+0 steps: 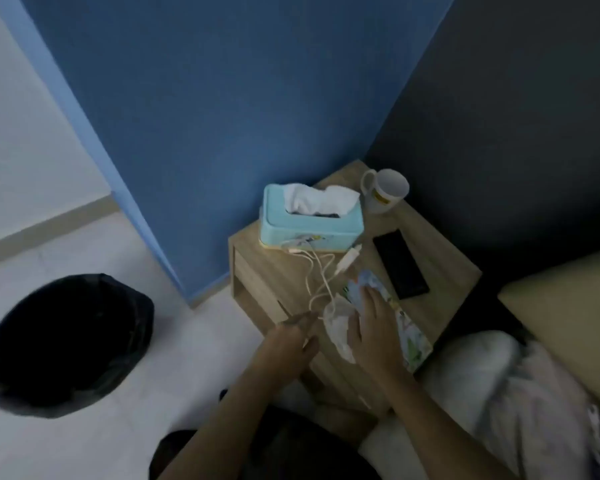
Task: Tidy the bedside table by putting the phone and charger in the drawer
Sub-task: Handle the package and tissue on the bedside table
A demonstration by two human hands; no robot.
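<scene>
Single head-worn view, wide-angle. Looks steeply down and forward onto bedside table (437,251), close range, table just right of frame centre. Wall corner behind table; floor left. No second view.

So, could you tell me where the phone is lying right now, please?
In the head view the phone lies flat on the right part of the bedside table, between the mug behind it and the right hand in front.

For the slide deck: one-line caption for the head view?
Both hands reach the bedside table; phone and charger cable not yet stowed.
</scene>
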